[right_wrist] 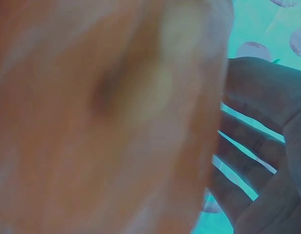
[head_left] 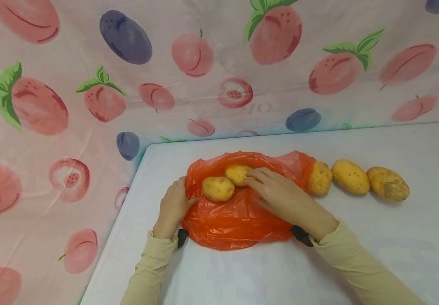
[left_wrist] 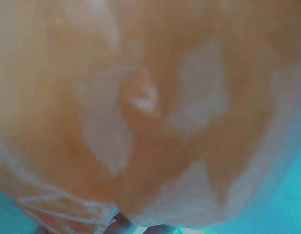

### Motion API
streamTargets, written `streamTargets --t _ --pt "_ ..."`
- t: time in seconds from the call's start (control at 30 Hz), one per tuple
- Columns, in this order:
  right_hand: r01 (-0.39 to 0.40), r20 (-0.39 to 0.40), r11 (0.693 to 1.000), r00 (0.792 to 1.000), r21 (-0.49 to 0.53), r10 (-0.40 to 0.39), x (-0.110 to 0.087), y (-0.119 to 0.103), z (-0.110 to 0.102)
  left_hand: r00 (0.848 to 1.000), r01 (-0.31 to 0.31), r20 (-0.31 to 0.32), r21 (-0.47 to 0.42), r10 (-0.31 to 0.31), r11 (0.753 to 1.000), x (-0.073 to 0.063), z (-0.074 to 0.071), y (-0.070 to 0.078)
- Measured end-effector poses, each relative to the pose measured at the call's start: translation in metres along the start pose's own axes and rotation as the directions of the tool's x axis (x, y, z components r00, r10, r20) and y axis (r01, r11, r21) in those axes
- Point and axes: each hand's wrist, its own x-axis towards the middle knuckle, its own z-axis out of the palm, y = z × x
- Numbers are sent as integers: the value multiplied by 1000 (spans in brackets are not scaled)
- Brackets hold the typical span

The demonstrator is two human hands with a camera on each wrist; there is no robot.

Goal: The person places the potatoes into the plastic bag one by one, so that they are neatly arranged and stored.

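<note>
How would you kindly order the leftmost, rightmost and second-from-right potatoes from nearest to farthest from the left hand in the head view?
1. Leftmost potato: right of the left hand.
2. Second-from-right potato: right of the red bag.
3. Rightmost potato: row's right end.

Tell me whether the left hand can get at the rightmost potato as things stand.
Probably not easily: the left hand is at the left edge of the red bag, and the bag and the right hand lie between it and the rightmost potato.
</note>
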Motion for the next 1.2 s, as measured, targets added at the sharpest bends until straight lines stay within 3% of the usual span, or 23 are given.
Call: streamTargets --t 0.53,0.93,1.2 --pt "8 -19 999 1000 -31 -9 -19 16 -2 1000 -5 0 -4 5 1000 0 1 -1" --pt "-1 14 1000 1000 -23 1 -35 28 -10 1000 -11 1 -7 11 1000 1 -1 0" --pt "11 -17 1000 1000 -21 -12 -47 35 -13 1000 -1 -4 -3 1 1000 0 0 -1"
